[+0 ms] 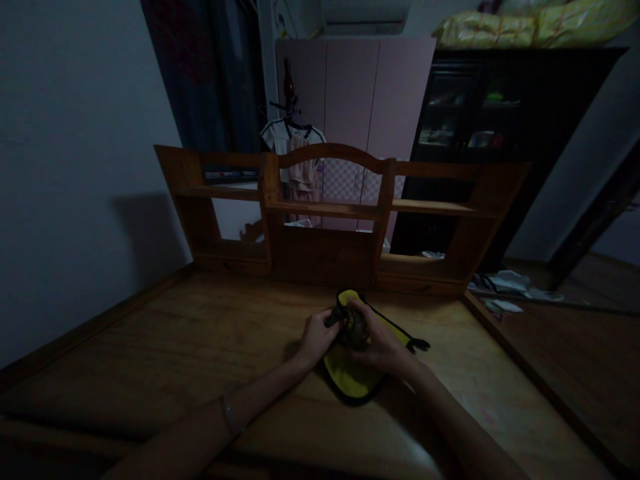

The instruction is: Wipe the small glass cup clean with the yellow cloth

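Note:
On the wooden desktop (190,333) lies a yellow cloth-like piece with black edging (353,377), possibly a pouch. A black strap-like end (419,344) sticks out at its right. Over it, my right hand (383,343) curls around a dark rounded object with yellowish patches (357,328), whose kind I cannot make out in the dim light. My left hand (320,337) is closed on a short dark stub-like piece (334,316) beside that object. Whether the stub belongs to the rounded object or to the yellow piece is unclear.
A wooden shelf unit (325,209) with open compartments rises along the desktop's far edge. A white wall (90,167) stands at the left. Behind are hanging clothes (300,160), a pink wardrobe (350,100) and a dark cabinet (500,153). Papers or bags (515,283) lie beyond the right edge.

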A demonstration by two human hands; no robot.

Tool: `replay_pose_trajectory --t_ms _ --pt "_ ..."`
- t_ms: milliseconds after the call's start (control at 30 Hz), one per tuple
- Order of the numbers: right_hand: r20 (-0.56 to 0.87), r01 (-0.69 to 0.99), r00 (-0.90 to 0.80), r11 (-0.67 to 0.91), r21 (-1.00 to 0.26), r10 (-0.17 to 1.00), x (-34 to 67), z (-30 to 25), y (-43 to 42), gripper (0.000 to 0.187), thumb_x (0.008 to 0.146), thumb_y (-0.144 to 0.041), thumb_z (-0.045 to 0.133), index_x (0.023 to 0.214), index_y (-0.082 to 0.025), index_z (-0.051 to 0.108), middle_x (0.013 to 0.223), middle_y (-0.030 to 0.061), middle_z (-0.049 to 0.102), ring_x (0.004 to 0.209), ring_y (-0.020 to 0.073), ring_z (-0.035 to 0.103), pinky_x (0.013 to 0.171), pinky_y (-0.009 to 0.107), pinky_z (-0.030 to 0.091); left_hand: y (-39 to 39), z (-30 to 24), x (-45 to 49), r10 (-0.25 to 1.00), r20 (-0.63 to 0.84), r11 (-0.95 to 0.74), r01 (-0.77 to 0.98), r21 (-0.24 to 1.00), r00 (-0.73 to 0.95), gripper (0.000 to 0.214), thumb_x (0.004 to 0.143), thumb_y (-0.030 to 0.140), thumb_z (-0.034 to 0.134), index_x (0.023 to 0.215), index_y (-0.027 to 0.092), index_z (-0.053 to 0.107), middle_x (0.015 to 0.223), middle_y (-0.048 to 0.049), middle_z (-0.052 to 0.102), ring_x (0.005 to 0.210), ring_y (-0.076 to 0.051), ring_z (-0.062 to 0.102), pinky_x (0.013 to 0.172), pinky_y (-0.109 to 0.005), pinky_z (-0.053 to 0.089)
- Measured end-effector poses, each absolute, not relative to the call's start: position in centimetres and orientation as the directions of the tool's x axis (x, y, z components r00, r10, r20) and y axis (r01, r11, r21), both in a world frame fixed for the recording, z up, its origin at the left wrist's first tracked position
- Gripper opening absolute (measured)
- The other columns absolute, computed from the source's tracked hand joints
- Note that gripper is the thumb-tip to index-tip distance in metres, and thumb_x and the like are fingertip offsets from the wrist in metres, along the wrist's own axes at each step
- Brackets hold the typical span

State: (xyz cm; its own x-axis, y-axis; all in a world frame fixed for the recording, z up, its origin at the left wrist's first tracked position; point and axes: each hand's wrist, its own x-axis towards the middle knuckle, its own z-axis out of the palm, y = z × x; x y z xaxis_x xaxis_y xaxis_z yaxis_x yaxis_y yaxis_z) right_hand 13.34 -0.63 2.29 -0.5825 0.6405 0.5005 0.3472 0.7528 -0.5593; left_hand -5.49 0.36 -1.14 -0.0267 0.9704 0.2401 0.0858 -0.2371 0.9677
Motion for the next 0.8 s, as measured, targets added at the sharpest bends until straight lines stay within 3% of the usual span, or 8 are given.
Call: replay_pose_trajectory --t_ms 233,467,667,800 --pt "0.479 0.494 -0.525 0.71 -0.502 0.703 12.6 2.2 -1.1 0.081 0.068 -0.019 0.074 0.138 -0.026 0.033 0.136 0.0105 0.05 0.118 0.0291 0.055 0.098 0.044 0.048 0.6 -1.3 -5.6 0.967 0.25 -0.244 0.12 0.962 -0.041 0.023 0.072 0.03 0.07 0.087 0.013 0.074 0.079 -0.0018 0.071 0.077 -0.021 0.063 0.068 -0.024 0.045" --pt "0.545 0.593 -0.496 0.722 -0.357 0.676 12.3 1.2 -0.8 0.084 0.072 -0.019 0.071 0.144 -0.025 0.027 0.146 0.0124 0.042 0.127 0.0313 0.049 0.1 0.047 0.048 1.5 -2.2 -5.6 0.994 0.109 -0.109 0.022 0.994 -0.006 0.037 0.066 0.043 0.074 0.078 0.007 0.072 0.072 -0.0062 0.07 0.064 -0.018 0.061 0.058 -0.024 0.044" --pt "0.531 0.574 -0.51 0.727 -0.376 0.677 12.3 1.4 -0.7 0.088 0.07 -0.014 0.072 0.144 -0.027 0.027 0.146 0.0103 0.041 0.128 0.0294 0.048 0.1 0.046 0.049 0.9 -2.3 -5.3 1.0 0.03 -0.029 -0.086 0.996 0.005 0.042 0.06 0.045 0.08 0.076 0.007 0.072 0.074 -0.0087 0.07 0.062 -0.018 0.062 0.058 -0.025 0.046" --pt "0.523 0.51 -0.538 0.749 -0.422 0.661 12.4 1.7 -0.7 0.088 0.069 -0.012 0.071 0.144 -0.026 0.027 0.147 0.0109 0.039 0.133 0.0285 0.042 0.106 0.046 0.044 1.1 -2.5 -5.4 0.999 0.036 -0.039 -0.108 0.993 -0.026 0.043 0.059 0.044 0.08 0.08 0.007 0.072 0.076 -0.009 0.071 0.064 -0.018 0.063 0.061 -0.026 0.047"
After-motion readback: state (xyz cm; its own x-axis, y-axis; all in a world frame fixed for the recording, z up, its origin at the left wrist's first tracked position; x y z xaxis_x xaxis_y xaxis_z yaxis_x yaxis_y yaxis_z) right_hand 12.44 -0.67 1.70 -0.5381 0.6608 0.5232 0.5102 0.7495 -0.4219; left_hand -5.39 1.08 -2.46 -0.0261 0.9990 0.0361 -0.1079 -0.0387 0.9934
